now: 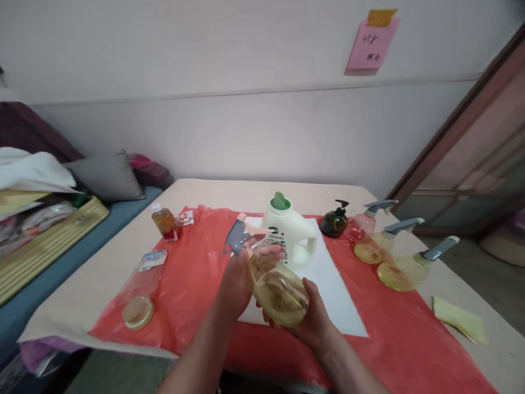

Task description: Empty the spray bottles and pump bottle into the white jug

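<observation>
Over the red sheet [192, 284] near the front edge of the table [205, 191], I had both hands on a round yellow spray bottle [281, 294], held up off the surface with its base turned toward the camera; its grey trigger head [237, 236] pointed away and to the left; the right hand [314, 320] cupped the belly from below and behind, fingers curled close around the clear plastic; the left hand [241, 276] sat at the neck just under the trigger head, fingers wrapped there, though I could not tell how firmly they pinched; I judged the bottle light, its thin wall likely to give under a hard squeeze and smooth enough to slip, so the neck and the broad belly seemed the soundest places to grip; both forearms rose from the lower edge and met at the bottle, wrists bent inward; just behind stood a white jug [292, 232] with a green cap on a white sheet [336, 290]; to the right stood a dark pump bottle [335, 221] and three more spray bottles [400, 262]; to the left stood a small amber bottle [164, 221].
</observation>
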Motion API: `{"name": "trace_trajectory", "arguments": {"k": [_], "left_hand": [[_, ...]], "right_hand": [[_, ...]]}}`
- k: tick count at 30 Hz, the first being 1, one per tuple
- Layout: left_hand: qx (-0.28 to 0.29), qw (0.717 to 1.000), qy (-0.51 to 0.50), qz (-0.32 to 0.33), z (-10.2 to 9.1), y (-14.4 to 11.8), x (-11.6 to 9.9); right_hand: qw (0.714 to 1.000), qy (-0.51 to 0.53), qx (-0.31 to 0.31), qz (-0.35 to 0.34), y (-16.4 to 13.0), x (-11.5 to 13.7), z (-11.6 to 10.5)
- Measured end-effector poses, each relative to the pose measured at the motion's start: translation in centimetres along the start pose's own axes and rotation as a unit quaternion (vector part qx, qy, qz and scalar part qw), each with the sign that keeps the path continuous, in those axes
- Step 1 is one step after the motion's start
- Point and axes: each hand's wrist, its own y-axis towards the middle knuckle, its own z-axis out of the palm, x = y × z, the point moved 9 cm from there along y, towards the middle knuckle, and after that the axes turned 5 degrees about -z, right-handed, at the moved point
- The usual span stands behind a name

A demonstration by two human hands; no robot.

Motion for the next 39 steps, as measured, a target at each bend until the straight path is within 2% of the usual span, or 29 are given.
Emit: {"name": "trace_trajectory", "arguments": {"k": [4, 5, 7, 8, 10, 12, 13, 17, 23, 26, 29, 32, 34, 39], "left_hand": [[-0.056, 0.998, -0.003, 0.012, -1.1, 0.2, -0.4], [-0.071, 0.997, 0.008, 0.008, -1.3, 0.3, -0.4], [-0.109, 0.994, 0.017, 0.007, -2.0, 0.4, -0.7], [-0.134, 0.991, 0.017, 0.012, -2.4, 0.3, -1.0], [-0.186, 0.982, 0.013, 0.027, -3.4, 0.2, -1.7], [-0.218, 0.975, 0.006, 0.043, -4.2, 0.1, -2.4], [-0.226, 0.973, 0.004, 0.053, -4.4, 0.0, -2.8], [-0.229, 0.969, -0.016, 0.086, -4.6, 0.0, -3.6], [-0.223, 0.969, -0.056, 0.089, -3.9, 0.5, -2.8], [-0.256, 0.949, -0.093, 0.157, -5.3, 0.2, -4.5], [-0.322, 0.912, -0.133, 0.216, -8.2, -0.8, -6.5], [-0.353, 0.897, -0.152, 0.218, -10.1, -1.2, -7.5], [-0.343, 0.904, -0.153, 0.207, -10.4, -1.0, -7.5], [-0.327, 0.922, -0.108, 0.18, -8.9, -0.5, -6.3]], "right_hand": [[0.999, -0.009, 0.003, 0.04, 0.6, -1.4, -0.1], [0.999, -0.027, -0.004, 0.026, 0.8, -1.0, -0.2], [0.994, -0.102, -0.018, -0.046, 1.0, 0.4, -0.3], [0.983, -0.159, -0.027, -0.091, 0.9, 1.3, -0.3], [0.943, -0.283, -0.051, -0.166, 0.5, 2.7, -0.1], [0.908, -0.364, -0.069, -0.195, 0.2, 2.9, 0.0], [0.902, -0.375, -0.073, -0.202, 0.2, 2.8, 0.0], [0.929, -0.298, -0.067, -0.21, 0.6, 1.9, 0.3], [0.967, -0.146, -0.081, -0.193, 1.2, 1.9, 0.1], [0.971, -0.105, -0.101, -0.188, 1.0, 2.7, -0.6], [0.968, -0.088, -0.129, -0.195, 0.4, 4.1, -1.7], [0.959, -0.07, -0.155, -0.229, -0.6, 6.3, -2.4], [0.946, -0.066, -0.17, -0.267, -1.5, 8.3, -2.3], [0.896, -0.131, -0.222, -0.361, -3.9, 14.6, -1.0]]}}
